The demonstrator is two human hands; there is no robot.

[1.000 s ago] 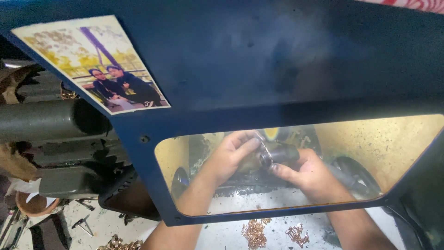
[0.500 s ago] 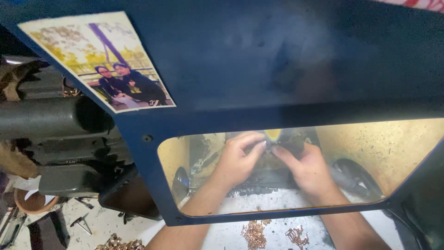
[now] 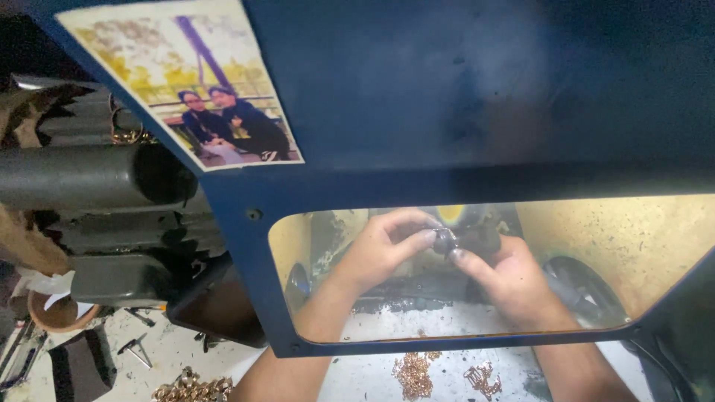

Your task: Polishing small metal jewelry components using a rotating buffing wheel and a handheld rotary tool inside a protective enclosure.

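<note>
Since the earlier frames both hands have drawn closer together behind the window, and the small dark piece point(image 3: 445, 240), half hidden a moment ago, now shows between the fingertips. The left hand point(image 3: 380, 249) comes in from the left, with thumb and forefinger closing on the piece's left side. The right hand point(image 3: 514, 279) meets it from the right, forefinger tip touching the piece, the rest of the hand curled below. Both grips look pinched tight on that one piece, though the tinted pane blurs how far the fingers wrap round it.

As a judgement, the hands have settled from shifting about to a fine, steady hold, so the work on the piece seems to be at a delicate point.

The piece sits just in front of a dark machine part point(image 3: 477, 234), inside the blue guard point(image 3: 477, 97). A photo point(image 3: 197, 89) is stuck on the guard's upper left. Below the window, coppery shavings point(image 3: 413, 372) lie on the bench point(image 3: 357, 380).
</note>
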